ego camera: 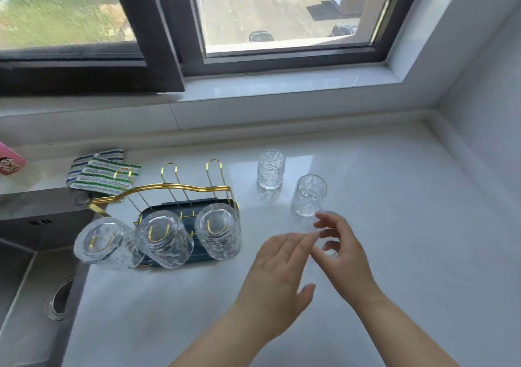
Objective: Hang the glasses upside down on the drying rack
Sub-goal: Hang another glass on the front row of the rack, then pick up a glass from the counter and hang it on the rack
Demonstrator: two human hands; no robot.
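Head view shows our right hand and left hand, each grip open and empty, so we should clasp the nearer upright glass low, invert it, and seat it on a free gold prong.

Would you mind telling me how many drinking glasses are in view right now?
5. Three hang upside down on the drying rack: left, middle, right. Two stand upright on the counter: far, near by the right hand. None seems hidden.

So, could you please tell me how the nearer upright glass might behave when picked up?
The nearer glass looks rigid and breakable, being clear textured glass. Its patterned wall probably aids grip. Tall and narrow on the glossy counter, it may tip or slide if nudged.
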